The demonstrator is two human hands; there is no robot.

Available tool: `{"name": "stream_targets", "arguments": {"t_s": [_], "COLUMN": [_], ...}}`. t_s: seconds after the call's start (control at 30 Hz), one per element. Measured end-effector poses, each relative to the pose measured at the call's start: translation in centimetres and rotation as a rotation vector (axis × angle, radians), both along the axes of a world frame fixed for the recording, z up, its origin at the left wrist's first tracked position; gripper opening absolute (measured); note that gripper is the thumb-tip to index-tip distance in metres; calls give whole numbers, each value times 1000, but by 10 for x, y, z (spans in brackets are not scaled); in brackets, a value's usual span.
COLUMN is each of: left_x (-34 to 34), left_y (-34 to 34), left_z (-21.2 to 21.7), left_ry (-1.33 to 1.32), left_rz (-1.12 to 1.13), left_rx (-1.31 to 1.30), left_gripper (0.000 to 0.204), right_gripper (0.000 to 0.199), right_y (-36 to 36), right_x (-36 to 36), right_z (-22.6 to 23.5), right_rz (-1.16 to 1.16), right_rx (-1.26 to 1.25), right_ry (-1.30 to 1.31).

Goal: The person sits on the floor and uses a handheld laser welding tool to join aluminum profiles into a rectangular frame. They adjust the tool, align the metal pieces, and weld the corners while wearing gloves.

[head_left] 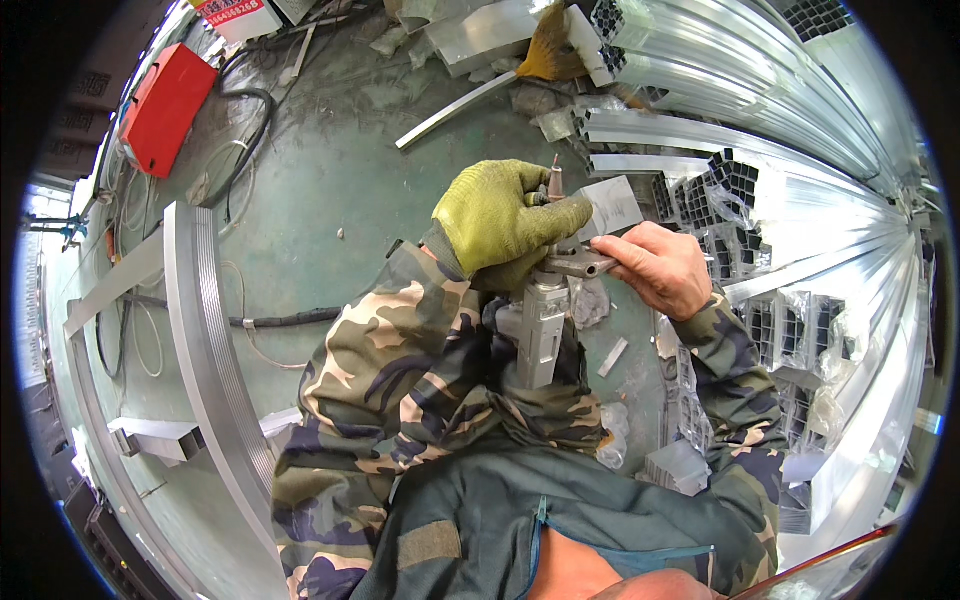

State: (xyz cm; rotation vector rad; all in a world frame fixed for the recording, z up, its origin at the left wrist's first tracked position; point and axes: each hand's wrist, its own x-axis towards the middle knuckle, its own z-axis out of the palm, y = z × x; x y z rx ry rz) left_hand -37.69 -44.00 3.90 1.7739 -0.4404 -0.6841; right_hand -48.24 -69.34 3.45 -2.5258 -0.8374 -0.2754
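My left hand, in a yellow-green work glove, is closed around a slim tool with a brownish, narrow tip pointing away from me. Just to its right, my bare right hand pinches a grey metal piece with a round opening at its end. Directly below that piece is a blocky grey metal part; I cannot tell whether they are joined. The gloved palm hides much of what it grips. Behind both hands lies a pale flat plate.
Stacks of long aluminium profiles fill the right side, some in torn plastic film. An aluminium frame stands at left. A red box-shaped machine sits far left, near black cable. A broom lies at the back.
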Motion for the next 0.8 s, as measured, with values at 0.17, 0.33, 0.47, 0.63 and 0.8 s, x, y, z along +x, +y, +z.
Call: {"name": "stream_targets", "arguments": {"t_s": [0.17,0.33,0.47,0.63,0.8], "left_x": [0,0,1,1,0], "left_y": [0,-2,-1,2,-2], "left_z": [3,-4,5,5,-5], "left_ry": [-56,-43,-37,42,-57], "left_rz": [-2,15,-15,-30,12], "left_rx": [23,-32,33,78,-8], "left_gripper": [45,44,46,53,44], "right_gripper": [44,43,43,42,42], "right_y": [3,4,4,5,7], "right_x": [-4,-4,-4,-4,-6], "right_z": [6,6,10,10,15], "right_rz": [-20,-27,-17,-17,-11], "right_rx": [-53,-74,-97,-111,-124], "right_ry": [-64,-69,-51,-28,-4]}}
